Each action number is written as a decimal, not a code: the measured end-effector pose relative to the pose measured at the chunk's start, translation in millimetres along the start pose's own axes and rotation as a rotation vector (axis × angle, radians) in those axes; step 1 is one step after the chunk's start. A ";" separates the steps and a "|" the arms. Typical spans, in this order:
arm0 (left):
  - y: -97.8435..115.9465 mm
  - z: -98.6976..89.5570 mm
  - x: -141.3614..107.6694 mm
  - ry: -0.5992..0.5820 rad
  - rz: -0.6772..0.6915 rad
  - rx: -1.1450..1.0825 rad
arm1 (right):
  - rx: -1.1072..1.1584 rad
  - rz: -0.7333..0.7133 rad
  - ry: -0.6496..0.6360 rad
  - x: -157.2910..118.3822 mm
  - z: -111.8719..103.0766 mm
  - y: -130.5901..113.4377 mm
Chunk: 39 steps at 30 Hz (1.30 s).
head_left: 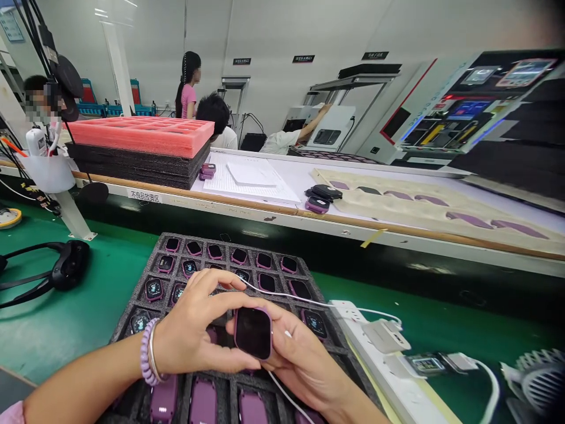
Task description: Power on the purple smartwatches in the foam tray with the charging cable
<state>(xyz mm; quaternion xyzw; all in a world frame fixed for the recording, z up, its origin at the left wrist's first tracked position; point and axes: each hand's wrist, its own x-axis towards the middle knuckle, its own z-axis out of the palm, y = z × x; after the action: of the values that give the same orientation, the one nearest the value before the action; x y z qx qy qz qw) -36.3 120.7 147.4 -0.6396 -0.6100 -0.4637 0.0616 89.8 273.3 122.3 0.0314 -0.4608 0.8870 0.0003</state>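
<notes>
A purple-cased smartwatch [253, 333] with a dark screen is held up between my two hands, above a grey foam tray [320, 288]. My left hand [188, 330] is closed on it, with thumb and forefinger at its lower and upper edges. From the right and behind, my right hand [300, 353] grips the same watch. A white cable [289, 393] runs out below the right hand; its end is hidden. Rows of similar watches sit in the tray's slots, some with lit screens [154, 288]. Nearer me, purple watch backs [203, 400] face up.
A white power strip [392, 377] with plugged-in adapters lies right of the tray. Black goggles-like gear [70, 265] rests at left. On the raised shelf are red foam [141, 132] over black foam, papers [251, 175] and a beige tray [424, 206]. People are beyond.
</notes>
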 end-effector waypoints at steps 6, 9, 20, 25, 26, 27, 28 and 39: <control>0.0 -2.5 -0.1 -0.018 0.040 0.021 | -0.026 0.041 -0.035 -1.7 0.2 -1.4; 0.4 -3.0 -0.2 -0.046 0.067 0.051 | -0.014 0.052 -0.045 -2.4 0.3 -1.2; 3.4 -0.1 0.7 -0.024 0.105 0.038 | -0.068 0.064 -0.006 -3.7 -4.0 3.6; 2.3 1.7 -0.8 -0.010 0.071 0.023 | -0.073 0.067 -0.042 -1.1 -7.2 4.7; 1.8 2.0 -1.3 -0.010 0.067 0.020 | -0.063 0.066 -0.055 -0.4 -7.2 4.3; 1.4 2.3 -1.7 -0.013 0.064 0.018 | -0.055 0.065 -0.067 0.1 -7.1 3.9; 0.9 2.5 -2.1 -0.017 0.061 0.018 | -0.048 0.064 -0.077 0.5 -7.0 3.4; -3.0 3.6 -2.8 -0.042 0.068 0.002 | -0.060 0.038 -0.076 -0.5 -10.9 6.4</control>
<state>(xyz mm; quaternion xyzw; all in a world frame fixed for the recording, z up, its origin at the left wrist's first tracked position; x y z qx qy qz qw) -36.4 121.8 142.0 -0.6696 -0.5895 -0.4471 0.0648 89.4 278.6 110.8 0.0564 -0.4871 0.8709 -0.0331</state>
